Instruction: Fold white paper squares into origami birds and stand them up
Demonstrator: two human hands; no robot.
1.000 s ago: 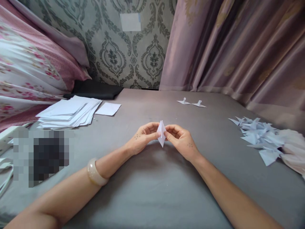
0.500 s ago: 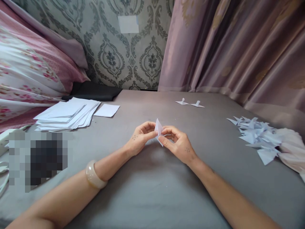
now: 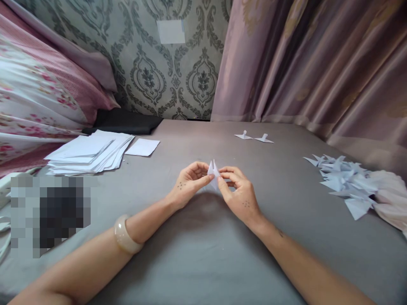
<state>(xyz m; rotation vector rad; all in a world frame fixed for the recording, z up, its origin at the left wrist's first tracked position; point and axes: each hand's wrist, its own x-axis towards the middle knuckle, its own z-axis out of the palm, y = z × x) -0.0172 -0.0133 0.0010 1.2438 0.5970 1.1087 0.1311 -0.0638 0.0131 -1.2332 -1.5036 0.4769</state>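
Note:
Between my two hands is a small folded piece of white paper (image 3: pixel 213 170), with two narrow points sticking up and a gap between them. My left hand (image 3: pixel 190 183) pinches its left side between thumb and fingers. On the opposite side, my right hand (image 3: pixel 239 190) grips the paper's right edge, thumb in front and fingers curled behind. The lower part of the folded paper is partly covered by the thumbs. Both hands are just above the grey cloth surface (image 3: pixel 203 262).
At the left lies a stack of white paper sheets (image 3: pixel 89 152), with a single sheet (image 3: pixel 143 147) beside it. Two folded paper birds (image 3: pixel 244 135) stand at the back. A pile of folded paper shapes (image 3: pixel 345 180) lies right, near pale fabric (image 3: pixel 389 195). A blurred patch (image 3: pixel 60 216) covers something left.
The folded paper has turned: its two upper points now show apart, and its lower tip no longer sticks out below. My right thumb has shifted up and right along the paper.

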